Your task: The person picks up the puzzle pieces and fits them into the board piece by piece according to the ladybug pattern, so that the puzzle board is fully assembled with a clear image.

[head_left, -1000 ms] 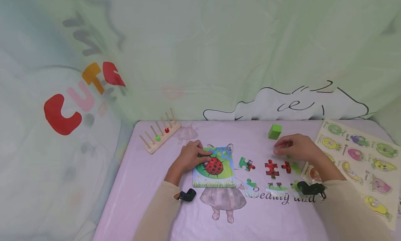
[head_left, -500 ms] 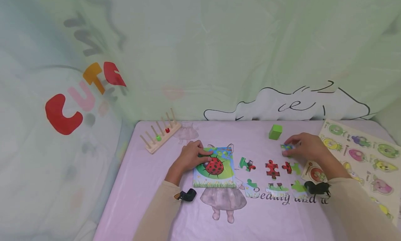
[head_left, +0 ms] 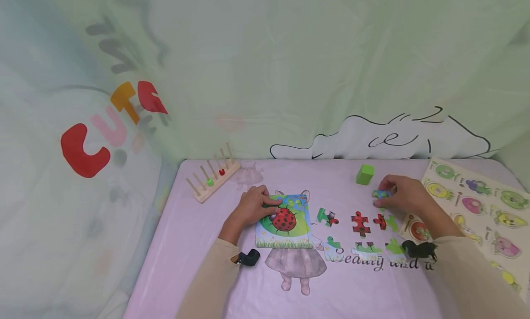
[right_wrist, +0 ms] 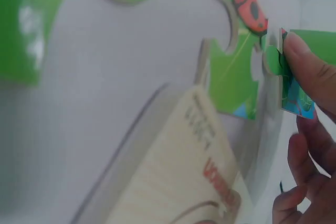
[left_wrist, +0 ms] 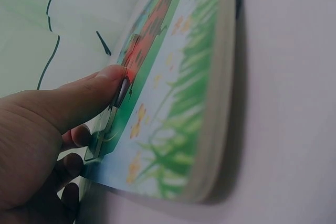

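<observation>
A ladybug jigsaw board [head_left: 285, 238] lies on the table's middle. My left hand [head_left: 251, 205] holds its upper left side; in the left wrist view the thumb presses the picture, over what looks like a raised piece, with the fingers curled beside the edge. My right hand [head_left: 401, 194] pinches a blue and green puzzle piece [head_left: 381, 194] between thumb and fingers; the right wrist view shows this piece [right_wrist: 298, 98] on edge. Loose pieces lie between the hands: a red spotted piece [head_left: 360, 224], a green and red piece [head_left: 327, 217] and several others.
A green block [head_left: 365, 174] stands behind the pieces. A fruit puzzle board [head_left: 476, 217] lies at the right, with a smaller fruit tile [head_left: 416, 229] near my right wrist. A wooden peg rack [head_left: 216, 183] with a green and a red bead stands at the back left.
My right hand has picked up the blue and green piece near the block and tilted it slightly. My left hand has stayed on the board.
</observation>
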`<state>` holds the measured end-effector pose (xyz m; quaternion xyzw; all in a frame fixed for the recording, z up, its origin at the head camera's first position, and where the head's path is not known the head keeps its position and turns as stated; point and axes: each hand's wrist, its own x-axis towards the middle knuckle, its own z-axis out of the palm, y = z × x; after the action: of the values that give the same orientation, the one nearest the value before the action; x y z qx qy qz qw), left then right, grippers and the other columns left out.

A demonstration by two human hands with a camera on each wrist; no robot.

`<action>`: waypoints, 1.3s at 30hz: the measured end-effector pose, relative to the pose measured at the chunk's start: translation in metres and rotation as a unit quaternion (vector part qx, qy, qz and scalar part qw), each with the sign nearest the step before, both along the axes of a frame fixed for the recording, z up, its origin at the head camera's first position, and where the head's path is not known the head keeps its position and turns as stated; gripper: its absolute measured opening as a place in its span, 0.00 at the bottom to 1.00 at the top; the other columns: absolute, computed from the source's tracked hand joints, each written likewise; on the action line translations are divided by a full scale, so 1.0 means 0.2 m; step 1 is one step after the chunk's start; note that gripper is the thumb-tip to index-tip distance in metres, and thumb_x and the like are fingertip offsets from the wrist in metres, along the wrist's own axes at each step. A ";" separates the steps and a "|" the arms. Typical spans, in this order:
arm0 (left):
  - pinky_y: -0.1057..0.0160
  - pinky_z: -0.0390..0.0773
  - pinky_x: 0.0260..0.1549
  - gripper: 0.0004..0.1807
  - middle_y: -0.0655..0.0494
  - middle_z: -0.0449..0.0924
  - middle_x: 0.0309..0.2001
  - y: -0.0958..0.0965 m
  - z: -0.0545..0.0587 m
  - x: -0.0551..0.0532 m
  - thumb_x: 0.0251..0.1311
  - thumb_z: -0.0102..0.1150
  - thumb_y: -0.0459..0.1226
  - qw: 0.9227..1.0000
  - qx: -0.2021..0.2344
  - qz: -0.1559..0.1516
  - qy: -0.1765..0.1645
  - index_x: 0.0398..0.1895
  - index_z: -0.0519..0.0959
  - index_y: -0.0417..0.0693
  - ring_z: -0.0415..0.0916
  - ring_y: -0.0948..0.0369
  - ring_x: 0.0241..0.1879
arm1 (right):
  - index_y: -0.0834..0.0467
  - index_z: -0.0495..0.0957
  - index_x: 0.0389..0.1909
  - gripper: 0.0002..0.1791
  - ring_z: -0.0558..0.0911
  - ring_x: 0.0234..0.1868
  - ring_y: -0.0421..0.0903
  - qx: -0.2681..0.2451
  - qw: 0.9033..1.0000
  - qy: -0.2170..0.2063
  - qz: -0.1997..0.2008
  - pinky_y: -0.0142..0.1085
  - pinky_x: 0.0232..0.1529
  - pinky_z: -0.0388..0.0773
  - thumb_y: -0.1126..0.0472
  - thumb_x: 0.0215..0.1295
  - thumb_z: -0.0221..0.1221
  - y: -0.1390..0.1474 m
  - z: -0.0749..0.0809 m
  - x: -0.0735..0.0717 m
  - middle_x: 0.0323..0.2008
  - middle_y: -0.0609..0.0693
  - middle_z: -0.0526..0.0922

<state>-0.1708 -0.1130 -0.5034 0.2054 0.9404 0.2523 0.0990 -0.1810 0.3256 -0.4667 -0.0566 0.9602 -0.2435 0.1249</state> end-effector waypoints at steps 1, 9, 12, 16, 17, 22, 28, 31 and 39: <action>0.63 0.59 0.37 0.20 0.63 0.68 0.35 0.00 0.00 0.00 0.62 0.68 0.55 1.000 0.000 0.000 0.000 0.56 0.84 0.67 0.61 0.62 0.36 | 0.57 0.80 0.42 0.24 0.76 0.45 0.56 -0.003 1.000 0.003 0.001 0.44 0.41 0.73 0.46 0.54 0.76 0.00 0.00 0.00 0.43 0.58 0.83; 0.63 0.59 0.36 0.19 0.63 0.68 0.35 0.00 0.01 0.00 0.62 0.68 0.54 1.000 0.001 -0.002 0.002 0.56 0.85 0.67 0.61 0.62 0.36 | 0.51 0.82 0.39 0.13 0.81 0.45 0.52 -0.036 0.998 0.047 0.015 0.43 0.44 0.78 0.47 0.62 0.71 -0.05 0.01 0.03 0.42 0.51 0.87; 0.62 0.58 0.37 0.19 0.63 0.68 0.35 0.00 0.01 0.00 0.62 0.68 0.54 1.000 0.001 -0.001 0.003 0.55 0.85 0.67 0.61 0.62 0.36 | 0.51 0.84 0.40 0.13 0.81 0.41 0.47 -0.058 0.997 0.053 0.013 0.36 0.39 0.79 0.48 0.62 0.71 -0.07 0.02 0.05 0.41 0.50 0.87; 0.62 0.58 0.37 0.19 0.63 0.67 0.35 0.00 0.01 0.01 0.62 0.68 0.54 1.000 -0.001 0.001 0.004 0.55 0.85 0.67 0.61 0.62 0.36 | 0.52 0.86 0.44 0.14 0.79 0.38 0.43 -0.094 0.995 0.043 0.008 0.30 0.34 0.78 0.49 0.63 0.70 -0.12 0.03 0.07 0.40 0.50 0.87; 0.62 0.58 0.37 0.19 0.63 0.67 0.35 0.00 0.01 0.01 0.62 0.68 0.54 1.000 -0.001 0.001 0.003 0.55 0.85 0.67 0.60 0.62 0.36 | 0.53 0.86 0.44 0.14 0.79 0.38 0.43 -0.102 0.994 0.038 0.006 0.30 0.35 0.78 0.49 0.64 0.70 -0.14 0.03 0.07 0.40 0.51 0.86; 0.62 0.58 0.37 0.19 0.63 0.68 0.35 0.00 0.01 0.01 0.62 0.68 0.54 1.000 0.000 0.000 0.002 0.56 0.85 0.67 0.61 0.62 0.36 | 0.55 0.86 0.48 0.16 0.79 0.43 0.48 -0.130 0.991 0.017 -0.001 0.30 0.37 0.79 0.50 0.65 0.69 -0.22 0.03 0.09 0.44 0.53 0.85; 0.61 0.58 0.38 0.19 0.63 0.68 0.35 0.00 0.01 0.01 0.62 0.68 0.54 1.000 0.006 0.002 0.004 0.55 0.85 0.66 0.61 0.62 0.37 | 0.56 0.85 0.51 0.19 0.79 0.46 0.49 -0.168 0.986 -0.012 0.002 0.31 0.41 0.79 0.49 0.66 0.68 -0.30 0.02 0.09 0.48 0.55 0.85; 0.61 0.58 0.38 0.19 0.63 0.68 0.35 0.00 0.00 0.01 0.62 0.68 0.53 1.000 0.008 0.003 0.003 0.55 0.85 0.66 0.61 0.62 0.37 | 0.56 0.85 0.52 0.19 0.79 0.46 0.49 -0.178 0.984 -0.018 0.004 0.31 0.42 0.79 0.48 0.66 0.68 -0.34 0.01 0.09 0.47 0.55 0.85; 0.62 0.58 0.36 0.19 0.63 0.68 0.35 0.00 0.00 0.01 0.61 0.69 0.54 1.000 0.012 -0.001 0.012 0.55 0.86 0.65 0.61 0.62 0.36 | 0.57 0.83 0.51 0.23 0.82 0.38 0.48 -0.191 0.980 -0.043 -0.020 0.33 0.36 0.82 0.45 0.65 0.68 -0.46 -0.01 0.07 0.42 0.54 0.84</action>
<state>-0.1686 -0.1125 -0.5029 0.2101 0.9383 0.2611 0.0856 -0.1679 0.2331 -0.4686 -0.0497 0.8905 -0.4274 0.1481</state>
